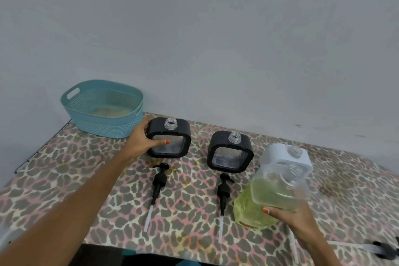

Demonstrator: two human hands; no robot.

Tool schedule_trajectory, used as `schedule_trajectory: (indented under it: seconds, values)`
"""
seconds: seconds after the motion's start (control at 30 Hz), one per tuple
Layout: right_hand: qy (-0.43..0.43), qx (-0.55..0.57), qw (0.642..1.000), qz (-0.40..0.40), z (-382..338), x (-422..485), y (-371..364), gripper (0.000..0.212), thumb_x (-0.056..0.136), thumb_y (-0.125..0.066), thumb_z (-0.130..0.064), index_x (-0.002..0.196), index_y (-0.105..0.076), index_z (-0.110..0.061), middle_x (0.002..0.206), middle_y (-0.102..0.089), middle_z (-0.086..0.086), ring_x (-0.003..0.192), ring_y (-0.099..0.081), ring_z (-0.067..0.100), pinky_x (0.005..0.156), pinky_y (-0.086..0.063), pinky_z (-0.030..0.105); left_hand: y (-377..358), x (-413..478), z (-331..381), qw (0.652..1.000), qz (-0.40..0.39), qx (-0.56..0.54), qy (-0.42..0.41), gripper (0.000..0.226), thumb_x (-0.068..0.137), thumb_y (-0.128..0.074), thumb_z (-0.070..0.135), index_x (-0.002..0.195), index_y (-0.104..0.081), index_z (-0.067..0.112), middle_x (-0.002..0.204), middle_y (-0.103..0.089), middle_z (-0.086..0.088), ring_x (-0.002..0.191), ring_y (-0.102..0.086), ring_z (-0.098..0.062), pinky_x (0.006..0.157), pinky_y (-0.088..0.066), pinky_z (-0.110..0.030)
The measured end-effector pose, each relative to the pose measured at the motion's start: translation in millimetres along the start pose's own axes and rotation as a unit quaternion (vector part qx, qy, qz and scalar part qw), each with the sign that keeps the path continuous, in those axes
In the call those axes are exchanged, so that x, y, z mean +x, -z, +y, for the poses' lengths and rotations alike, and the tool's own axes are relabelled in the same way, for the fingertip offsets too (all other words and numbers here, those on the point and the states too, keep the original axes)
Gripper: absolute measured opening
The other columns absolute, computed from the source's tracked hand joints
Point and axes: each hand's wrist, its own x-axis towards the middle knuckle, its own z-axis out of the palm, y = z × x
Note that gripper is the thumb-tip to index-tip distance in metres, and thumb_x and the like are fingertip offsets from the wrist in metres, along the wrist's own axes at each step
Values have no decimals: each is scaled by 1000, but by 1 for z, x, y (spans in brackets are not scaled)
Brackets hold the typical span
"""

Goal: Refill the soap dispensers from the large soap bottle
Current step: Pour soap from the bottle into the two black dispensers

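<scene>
On a leopard-print worktop (64, 168) against a plain grey wall (216, 39), we see the outstretched left hand (141, 139) grasping the side of a black square soap dispenser (170, 136), its neck uncapped. The right hand (291, 220) grips from below a large clear bottle of green soap (274, 192), tilted before a white dispenser (287, 155).

Back left: basket (101, 110) close beside left black dispenser (170, 147); left hand (142, 140) filling the gap.
Between dispensers: open strip from left black dispenser to middle black dispenser (230, 155).
Front centre: left pump (158, 181) and middle pump (223, 192) lying lengthwise, bare desk (190, 211) between them.
Right: large soap bottle (272, 194), tilted in right hand (291, 222), blocking front of white dispenser (280, 153).
Front left: bare desk.
</scene>
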Motion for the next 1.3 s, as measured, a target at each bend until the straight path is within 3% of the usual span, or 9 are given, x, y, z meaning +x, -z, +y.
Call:
schedule_trajectory:
  seconds: [0.13,0.33,0.43,0.57,0.83,1.03,1.1,1.17,1.3]
  values:
    - [33,-3,999,26,0,-3,-1,115,15,-88,-57,108,-61,4,89,-74,1,83,-70,16,63,-53,15,6,-8,15,998,43,-18,-31,54,64,-79,5,107,-50,18,96,-59,12,91,-59,-6,83,-45,-21]
    - [111,-7,992,57,-17,-11,-10,74,33,-91,-41,99,-60,-36,98,-71,-6,85,-69,12,70,-58,25,14,-37,48,994,52,-53,-83,49,66,-76,3,98,-49,29,96,-59,12,77,-59,18,66,-48,-2]
    - [138,-31,986,90,-26,-14,-10,64,37,-88,-45,94,-63,-28,88,-72,-4,81,-68,12,61,-55,17,13,-58,58,993,34,-43,-107,49,65,-77,3,95,-50,31,97,-60,11,80,-59,16,68,-46,-2]
    - [170,-75,974,129,-41,-18,-8,90,32,-76,-55,109,-61,-9,93,-69,3,82,-65,12,59,-52,11,6,-84,66,991,-10,-43,-124,53,57,-83,18,97,-51,33,96,-63,14,86,-60,12,75,-46,-3]
    - [241,-124,945,181,-72,-38,-12,80,40,-75,-56,109,-51,-23,95,-61,-8,86,-59,9,65,-48,15,-21,-121,72,984,-105,-77,-119,72,37,-80,60,98,-55,30,92,-69,17,91,-63,4,74,-46,-5]
    - [289,-234,907,196,-82,-41,-10,75,51,-90,-25,115,-55,-5,99,-59,-2,89,-55,16,67,-41,2,-32,-133,80,976,-165,-63,-128,48,58,-85,24,96,-56,31,93,-68,26,90,-64,3,75,-48,-8]
    - [307,-258,897,189,-85,-42,-11,72,53,-89,-23,114,-56,-2,98,-56,-3,88,-54,16,70,-37,-3,-32,-135,80,973,-182,-61,-129,51,53,-85,38,95,-57,31,96,-68,23,92,-64,0,76,-49,-10]
    - [326,-282,886,173,-88,-43,-10,74,54,-85,-33,114,-56,-1,98,-55,-5,88,-53,15,66,-38,2,-32,-138,81,972,-187,-62,-129,63,43,-81,58,96,-58,31,98,-67,19,93,-65,-3,78,-50,-12]
    - [348,-317,872,133,-89,-42,-9,73,57,-76,-39,117,-56,-2,106,-62,2,92,-54,14,73,-36,12,-33,-141,77,968,-203,-68,-129,68,41,-79,63,96,-58,31,95,-68,8,94,-65,-9,82,-51,-17]
